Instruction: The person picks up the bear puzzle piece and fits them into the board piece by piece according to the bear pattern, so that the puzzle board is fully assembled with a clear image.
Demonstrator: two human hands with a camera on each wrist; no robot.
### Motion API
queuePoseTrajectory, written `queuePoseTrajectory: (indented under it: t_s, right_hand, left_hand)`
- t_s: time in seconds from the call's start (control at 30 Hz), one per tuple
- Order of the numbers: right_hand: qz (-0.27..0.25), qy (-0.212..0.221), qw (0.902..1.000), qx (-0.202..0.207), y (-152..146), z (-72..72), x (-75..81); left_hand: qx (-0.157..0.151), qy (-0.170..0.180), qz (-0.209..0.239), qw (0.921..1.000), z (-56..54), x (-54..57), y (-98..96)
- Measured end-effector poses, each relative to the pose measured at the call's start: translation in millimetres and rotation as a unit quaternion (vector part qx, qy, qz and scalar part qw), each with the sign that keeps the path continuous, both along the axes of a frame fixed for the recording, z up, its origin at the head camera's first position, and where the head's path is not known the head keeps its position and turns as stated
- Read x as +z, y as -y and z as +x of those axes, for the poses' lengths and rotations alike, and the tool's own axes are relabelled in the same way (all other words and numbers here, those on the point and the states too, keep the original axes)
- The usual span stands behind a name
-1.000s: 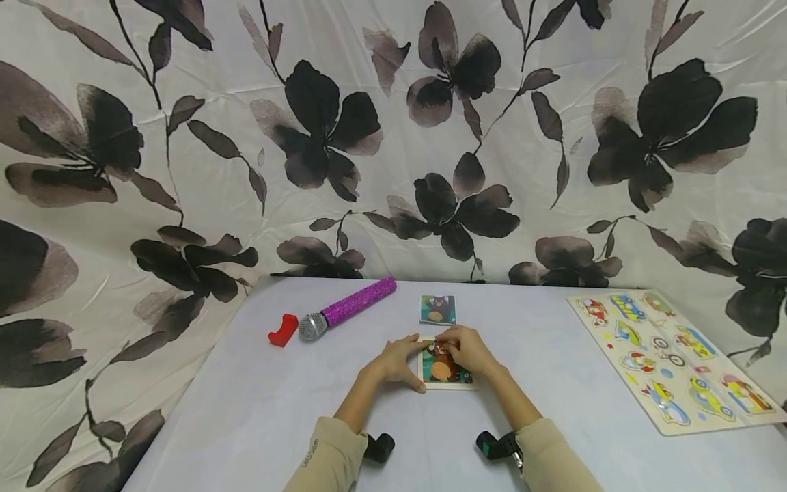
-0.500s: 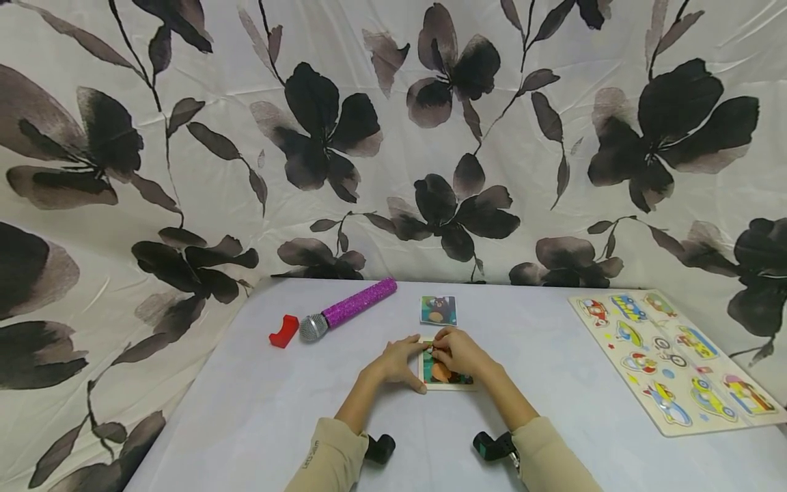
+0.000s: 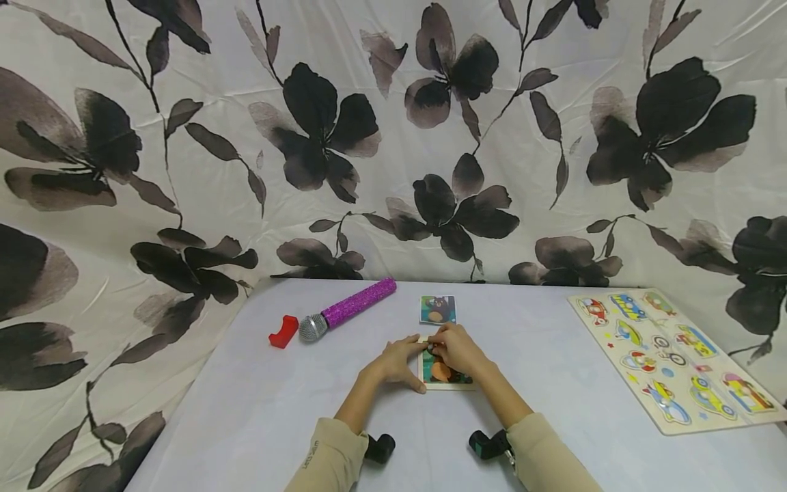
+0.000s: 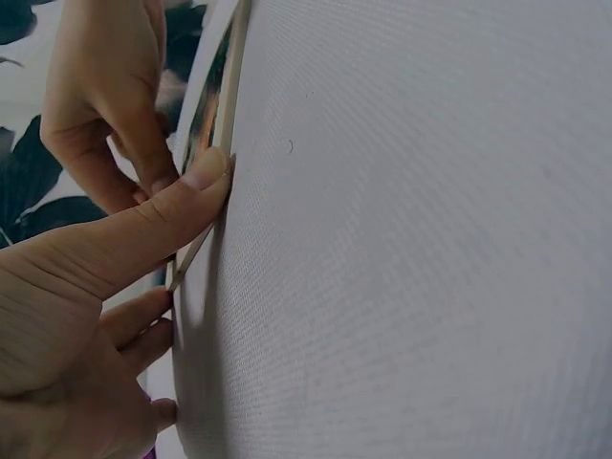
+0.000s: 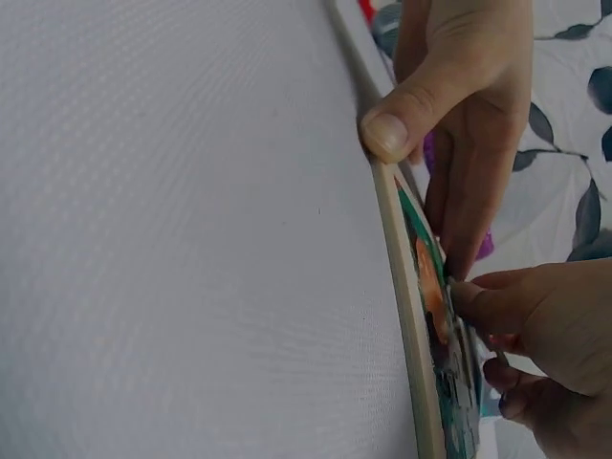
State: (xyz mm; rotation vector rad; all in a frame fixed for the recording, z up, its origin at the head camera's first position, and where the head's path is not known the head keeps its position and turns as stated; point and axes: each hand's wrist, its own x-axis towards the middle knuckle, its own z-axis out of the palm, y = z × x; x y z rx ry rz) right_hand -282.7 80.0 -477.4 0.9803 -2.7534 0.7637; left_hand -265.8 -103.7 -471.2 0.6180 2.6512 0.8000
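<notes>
A small wood-framed picture puzzle (image 3: 444, 374) with a brown bear on green lies on the white table in the head view. My left hand (image 3: 395, 363) grips its left side; in the left wrist view the thumb (image 4: 182, 196) presses the near corner of the pale frame (image 4: 229, 105), with the fingers at the far side. My right hand (image 3: 461, 350) covers the puzzle's upper part. Its thumb and fingers (image 5: 492, 306) pinch a thin puzzle piece at the picture's surface, mostly hidden by the fingertips. Just beyond lies a bear picture card (image 3: 438, 309).
A purple glitter microphone (image 3: 350, 309) and a red curved block (image 3: 284, 331) lie at the back left. To the right is a large wooden board (image 3: 676, 362) with vehicle pictures. A floral cloth (image 3: 393, 137) hangs behind the table.
My right hand has shifted slightly left and away over the puzzle, toward its far left corner, covering the bear's head. My left hand stays on the frame.
</notes>
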Motion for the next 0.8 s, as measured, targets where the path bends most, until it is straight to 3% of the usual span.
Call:
queuePoseTrajectory:
  t_s: [0.37,0.67,0.8]
  right_hand:
    - [0.026,0.042,0.9987,-0.006,-3.4,1.6,7.0]
    - [0.031,0.053,0.9973,-0.039,1.6,3.2,6.8]
    - [0.022,0.059,0.9976,-0.028,-0.2,1.4,7.1]
  left_hand:
    - [-0.006,0.003,-0.006,1.0,0.5,1.8,-1.4]
    - [0.0,0.005,-0.019,0.9998,1.5,4.2,-0.2]
    - [-0.003,0.007,-0.02,0.9998,2.6,5.8,-1.3]
